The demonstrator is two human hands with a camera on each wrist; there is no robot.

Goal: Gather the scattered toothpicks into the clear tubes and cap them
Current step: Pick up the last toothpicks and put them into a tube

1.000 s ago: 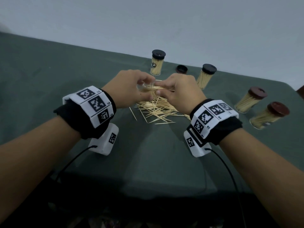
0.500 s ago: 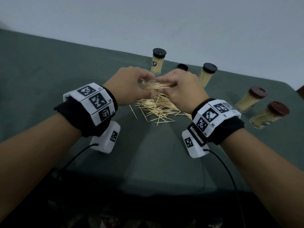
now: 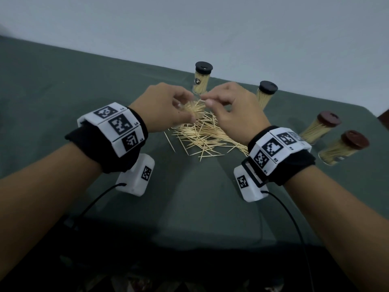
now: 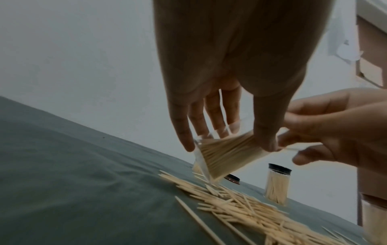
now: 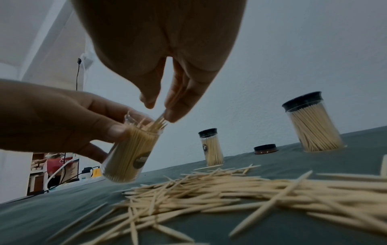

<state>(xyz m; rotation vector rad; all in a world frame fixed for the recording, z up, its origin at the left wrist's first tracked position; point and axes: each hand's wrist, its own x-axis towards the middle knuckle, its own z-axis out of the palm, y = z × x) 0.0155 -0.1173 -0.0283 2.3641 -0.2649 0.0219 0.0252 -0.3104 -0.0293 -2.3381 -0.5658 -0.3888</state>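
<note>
- Lighting dim, flat, bluish in all views; shadows faint and soft.
- Head view: wide-angle bending at edges, lower frame near black.
- Wrist views: noisy; palms underexposed; nearest toothpicks [image 5: 272, 195] blurred.

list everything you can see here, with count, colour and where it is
open tube: 1, clear, nearly full of toothpicks, held tilted above the pile
loose toothpicks: many, pale wood, heaped mid-table
black-capped tubes: 2, clear, full, standing behind the pile; second one
brown-capped tubes: 2, clear, full, at right; second one
loose cap: 1, dark, on the cloth between the black-capped tubes
table cloth: 1, dark green
wall: pale grey, behind
wrist bands: 2, black with white tag blocks
left hand: grip round the open tube
right hand: pinches toothpicks at the tube's mouth
</note>
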